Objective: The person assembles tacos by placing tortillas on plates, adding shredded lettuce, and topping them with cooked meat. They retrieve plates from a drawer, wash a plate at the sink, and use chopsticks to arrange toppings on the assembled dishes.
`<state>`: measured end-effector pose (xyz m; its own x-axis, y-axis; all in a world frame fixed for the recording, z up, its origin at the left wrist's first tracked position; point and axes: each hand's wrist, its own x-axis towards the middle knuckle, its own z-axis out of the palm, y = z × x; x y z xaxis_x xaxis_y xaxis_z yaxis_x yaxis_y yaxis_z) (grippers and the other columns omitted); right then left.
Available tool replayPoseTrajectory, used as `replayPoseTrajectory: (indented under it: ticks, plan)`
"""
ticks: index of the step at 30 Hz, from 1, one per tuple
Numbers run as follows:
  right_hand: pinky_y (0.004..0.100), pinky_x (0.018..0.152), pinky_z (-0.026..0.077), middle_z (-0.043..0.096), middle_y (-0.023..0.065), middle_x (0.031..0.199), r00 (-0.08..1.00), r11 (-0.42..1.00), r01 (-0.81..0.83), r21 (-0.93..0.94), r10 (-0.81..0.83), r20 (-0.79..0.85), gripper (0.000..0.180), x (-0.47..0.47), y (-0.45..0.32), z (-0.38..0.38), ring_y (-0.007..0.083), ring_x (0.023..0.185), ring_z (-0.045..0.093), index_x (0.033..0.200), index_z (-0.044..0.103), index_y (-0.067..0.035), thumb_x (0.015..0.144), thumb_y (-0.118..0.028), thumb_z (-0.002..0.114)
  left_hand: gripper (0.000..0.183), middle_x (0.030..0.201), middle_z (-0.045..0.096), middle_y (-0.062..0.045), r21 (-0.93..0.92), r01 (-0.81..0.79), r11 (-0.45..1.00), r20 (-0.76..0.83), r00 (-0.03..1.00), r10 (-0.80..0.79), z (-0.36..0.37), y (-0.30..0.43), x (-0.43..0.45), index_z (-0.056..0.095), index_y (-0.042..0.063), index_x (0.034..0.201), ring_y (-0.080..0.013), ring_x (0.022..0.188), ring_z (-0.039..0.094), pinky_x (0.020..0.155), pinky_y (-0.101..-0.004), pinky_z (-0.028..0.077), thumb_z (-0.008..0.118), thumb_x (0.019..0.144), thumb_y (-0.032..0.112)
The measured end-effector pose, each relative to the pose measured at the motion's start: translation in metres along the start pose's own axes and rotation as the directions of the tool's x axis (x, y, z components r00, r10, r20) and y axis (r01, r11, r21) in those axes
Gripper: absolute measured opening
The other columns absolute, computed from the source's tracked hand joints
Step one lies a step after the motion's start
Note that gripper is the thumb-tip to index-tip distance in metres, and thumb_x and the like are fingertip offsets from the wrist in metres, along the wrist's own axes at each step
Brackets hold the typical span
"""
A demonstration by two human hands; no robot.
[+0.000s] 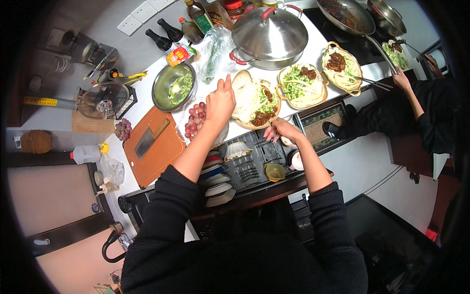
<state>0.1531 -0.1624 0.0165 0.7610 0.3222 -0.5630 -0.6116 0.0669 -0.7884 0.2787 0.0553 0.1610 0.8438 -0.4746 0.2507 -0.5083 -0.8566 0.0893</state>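
Observation:
My left hand (221, 102) is over the counter between a bowl of reddish grapes (194, 121) and a plate of noodles (245, 106) topped with cucumber shreds and dark sauce. Its fingers are partly curled; whether it holds anything is hidden. Below the near rim of that plate, my right hand (281, 130) hovers over an open drawer, fingers apart, nothing visible in them. Similar noodles fill a square dish (317, 97) and an oval dish (347, 86) with chopsticks (374, 83) on it. A metal bowl (158, 101) holds cucumber shreds.
A cleaver (144, 145) lies on an orange cutting board (172, 161) at left. Behind the plates stands a lidded steel pot (270, 35). The drawer (253, 147) holds stacked bowls (218, 180). At right, another person's hand (402, 79) grips a wok handle (382, 55).

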Motion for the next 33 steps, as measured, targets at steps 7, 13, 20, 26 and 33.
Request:
replayPoseTrajectory:
  ticks: [7,13,20,26,33]
  plan:
    - [0.0394,0.066,0.057,0.073,0.0170,0.094,0.952,0.821,-0.142,-0.553,-0.040,-0.304,0.035,-0.031,-0.040,0.009,0.0273,0.074,0.071,0.096,0.064,0.003,0.102,-0.021,0.039,0.039,0.110,0.065,-0.020,-0.071,0.047,0.996,-0.007,0.999,-0.048,0.010,-0.027,0.007,0.058,0.003,0.135,-0.0411,0.072,0.071,0.067,-0.0507,0.059,0.051,0.099,0.017]
    - [0.0459,0.116,0.035,0.057,0.0102,0.143,0.506,0.159,0.342,-0.926,-0.861,0.040,0.046,-0.030,-0.128,0.099,0.0332,0.137,0.046,0.127,0.066,-0.006,0.082,0.001,0.058,0.036,0.106,0.066,-0.022,-0.142,0.091,0.986,0.009,0.996,-0.091,0.001,-0.026,0.003,0.062,0.006,0.132,-0.0429,0.079,0.068,0.073,-0.0517,0.056,0.054,0.100,0.020]
    - [0.0467,0.122,0.028,0.057,0.0105,0.141,0.574,0.121,0.328,-0.937,-0.813,0.096,0.044,0.029,-0.108,0.100,0.0270,0.138,0.047,0.129,0.065,-0.012,0.087,-0.004,0.054,0.037,0.109,0.065,-0.021,-0.128,0.055,0.990,-0.025,0.998,-0.058,0.008,-0.034,0.005,0.059,0.007,0.135,-0.0426,0.077,0.069,0.070,-0.0513,0.057,0.052,0.103,0.022]
    - [0.0473,0.120,0.031,0.064,0.0098,0.126,0.619,-0.004,0.192,-0.981,-0.776,0.124,0.037,0.028,-0.074,0.080,0.0268,0.132,0.052,0.118,0.072,-0.015,0.086,-0.006,0.057,0.035,0.104,0.066,-0.019,-0.113,0.054,0.992,-0.032,0.998,-0.058,0.005,-0.034,0.007,0.062,0.008,0.133,-0.0409,0.076,0.069,0.068,-0.0493,0.057,0.053,0.102,0.022]
    - [0.0454,0.104,0.043,0.067,0.0112,0.114,0.245,0.162,0.279,-0.947,-0.965,-0.094,0.030,0.001,-0.140,0.098,0.0309,0.115,0.058,0.103,0.074,-0.006,0.076,0.000,0.063,0.035,0.103,0.066,-0.019,-0.085,0.069,0.994,-0.035,0.997,-0.073,-0.002,-0.028,0.008,0.063,0.006,0.132,-0.0412,0.075,0.068,0.069,-0.0498,0.057,0.053,0.101,0.020]
